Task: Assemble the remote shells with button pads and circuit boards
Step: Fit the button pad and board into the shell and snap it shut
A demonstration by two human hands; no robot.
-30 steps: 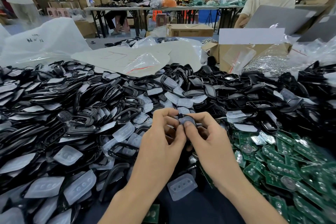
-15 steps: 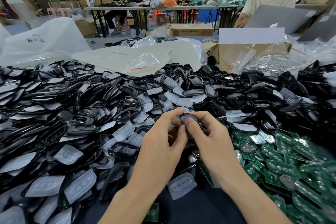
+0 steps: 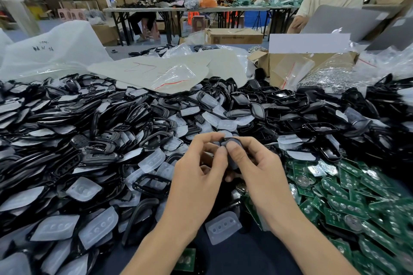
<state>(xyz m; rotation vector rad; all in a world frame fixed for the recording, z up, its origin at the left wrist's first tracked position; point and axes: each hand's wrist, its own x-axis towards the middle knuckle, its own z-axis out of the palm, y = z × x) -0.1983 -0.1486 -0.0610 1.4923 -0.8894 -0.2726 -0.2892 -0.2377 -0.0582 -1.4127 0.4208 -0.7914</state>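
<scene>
Both my hands meet at the centre of the table over one black remote shell (image 3: 232, 141) with a pale button pad in it. My left hand (image 3: 201, 169) pinches its left side with thumb and forefinger. My right hand (image 3: 257, 167) grips the right side, its thumb pressing on the pad. Most of the shell is hidden by my fingers. A huge heap of black shells (image 3: 93, 127) and translucent button pads (image 3: 152, 159) covers the left and back. Green circuit boards (image 3: 348, 205) lie piled at the right. One loose pad (image 3: 223, 226) lies just below my wrists.
A cardboard box (image 3: 274, 67) with plastic bags stands behind the heap at the right. White bags (image 3: 58, 51) and foam sheets (image 3: 156, 69) lie at the back left. A person in a pale shirt (image 3: 328, 0) sits across, behind a laptop. Dark table surface (image 3: 241, 257) shows near me.
My hands have stayed in place over the shell. My fingers have shifted slightly, the right thumb sliding on the pad.
</scene>
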